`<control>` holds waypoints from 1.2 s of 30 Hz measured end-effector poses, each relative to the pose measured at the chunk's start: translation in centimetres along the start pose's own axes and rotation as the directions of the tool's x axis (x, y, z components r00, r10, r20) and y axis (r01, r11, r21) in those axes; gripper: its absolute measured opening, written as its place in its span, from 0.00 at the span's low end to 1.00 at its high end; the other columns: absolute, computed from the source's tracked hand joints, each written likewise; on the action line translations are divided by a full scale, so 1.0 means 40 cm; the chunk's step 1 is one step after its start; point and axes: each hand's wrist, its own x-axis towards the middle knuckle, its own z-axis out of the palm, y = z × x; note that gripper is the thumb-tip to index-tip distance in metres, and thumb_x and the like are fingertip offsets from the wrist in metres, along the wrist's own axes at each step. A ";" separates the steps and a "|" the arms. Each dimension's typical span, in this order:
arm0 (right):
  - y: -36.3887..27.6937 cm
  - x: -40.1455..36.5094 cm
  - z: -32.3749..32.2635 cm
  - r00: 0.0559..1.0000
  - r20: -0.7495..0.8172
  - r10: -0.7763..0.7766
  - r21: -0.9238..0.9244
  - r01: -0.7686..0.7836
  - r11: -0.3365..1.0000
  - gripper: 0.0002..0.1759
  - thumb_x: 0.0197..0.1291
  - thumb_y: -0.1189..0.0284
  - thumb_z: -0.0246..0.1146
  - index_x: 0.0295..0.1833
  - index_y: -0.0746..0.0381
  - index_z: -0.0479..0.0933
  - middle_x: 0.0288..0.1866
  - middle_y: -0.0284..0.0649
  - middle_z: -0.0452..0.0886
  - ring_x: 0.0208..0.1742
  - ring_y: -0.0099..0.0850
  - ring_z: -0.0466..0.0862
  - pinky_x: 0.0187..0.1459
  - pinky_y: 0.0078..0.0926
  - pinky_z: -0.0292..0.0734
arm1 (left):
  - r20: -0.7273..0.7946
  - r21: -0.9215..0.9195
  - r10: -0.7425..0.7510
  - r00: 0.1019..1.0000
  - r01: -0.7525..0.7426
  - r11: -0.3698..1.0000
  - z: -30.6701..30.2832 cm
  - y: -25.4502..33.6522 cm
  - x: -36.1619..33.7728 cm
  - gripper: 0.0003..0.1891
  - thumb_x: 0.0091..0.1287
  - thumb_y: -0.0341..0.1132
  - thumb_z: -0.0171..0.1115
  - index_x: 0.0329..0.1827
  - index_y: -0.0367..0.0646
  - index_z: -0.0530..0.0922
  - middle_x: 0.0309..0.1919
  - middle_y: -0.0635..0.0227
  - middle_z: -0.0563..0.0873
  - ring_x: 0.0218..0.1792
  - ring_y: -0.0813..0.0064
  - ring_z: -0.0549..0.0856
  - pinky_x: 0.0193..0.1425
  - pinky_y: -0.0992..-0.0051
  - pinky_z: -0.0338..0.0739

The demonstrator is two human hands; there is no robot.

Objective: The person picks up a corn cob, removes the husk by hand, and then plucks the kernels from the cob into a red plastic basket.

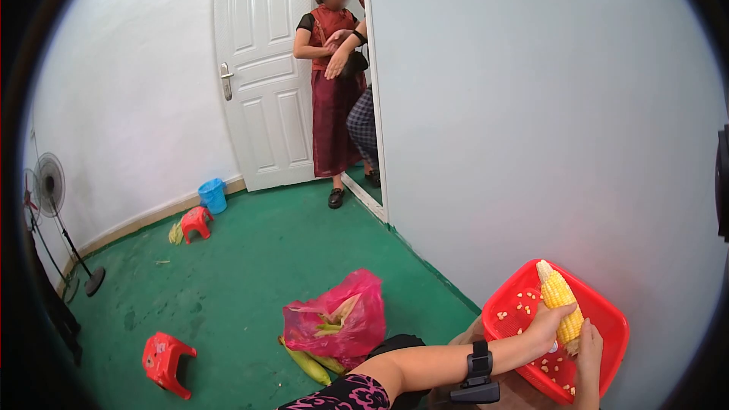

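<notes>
Nearest the viewer, the left forearm, banded by a dark strap (478,364), reaches over a red basin (619,334). The left hand (548,326) has its fingers closed around a yellow ear of corn (560,296), held over the basin with its pale tip pointing away. The right hand (589,343) meets the ear at its lower end; whether its fingers encircle it cannot be told. Loose kernels (502,316) lie scattered inside the basin. To the left, a pink plastic bag (326,338) containing husks rests on the green floor (250,273), beside unpeeled ears (307,365). Farther left stands a red stool (161,357). Beyond are a second stool (196,220), a blue bin (213,196) and, near the white door (266,76), a standing person (332,125) in dark red.
</notes>
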 end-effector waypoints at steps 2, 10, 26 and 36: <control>0.005 -0.001 0.001 1.000 0.006 0.009 0.078 -0.009 0.997 0.22 0.65 0.53 0.49 0.41 0.62 0.72 0.29 0.32 0.75 0.26 0.19 0.75 0.22 0.17 0.69 | 0.037 -0.003 0.018 0.999 -0.018 1.000 0.005 0.010 -0.005 0.13 0.61 0.26 0.59 0.47 0.39 0.68 0.40 0.67 0.76 0.43 0.73 0.77 0.50 0.70 0.73; -0.010 -0.014 0.020 0.999 -0.036 0.019 0.159 -0.013 0.987 0.20 0.67 0.57 0.48 0.44 0.64 0.73 0.29 0.31 0.74 0.26 0.18 0.72 0.25 0.16 0.67 | -0.062 -0.015 0.035 0.997 -0.036 0.999 0.027 0.008 -0.011 0.18 0.61 0.28 0.60 0.51 0.39 0.65 0.44 0.65 0.75 0.48 0.72 0.76 0.53 0.69 0.72; -0.105 -0.047 0.024 0.988 0.006 0.155 0.327 -0.148 0.933 0.30 0.67 0.51 0.46 0.54 0.69 0.69 0.43 0.39 0.77 0.38 0.25 0.78 0.36 0.21 0.73 | 0.106 -0.165 -0.091 0.990 0.108 0.980 0.042 0.092 -0.050 0.19 0.65 0.36 0.55 0.55 0.40 0.64 0.52 0.61 0.73 0.55 0.63 0.72 0.65 0.60 0.62; -0.076 -0.050 0.040 0.999 0.021 0.049 0.188 -0.052 0.981 0.23 0.63 0.57 0.55 0.51 0.68 0.71 0.36 0.38 0.78 0.35 0.21 0.78 0.33 0.17 0.74 | 0.103 -0.072 -0.060 0.993 0.068 0.995 0.037 0.083 -0.049 0.19 0.64 0.35 0.57 0.55 0.41 0.64 0.50 0.63 0.73 0.54 0.65 0.73 0.63 0.61 0.65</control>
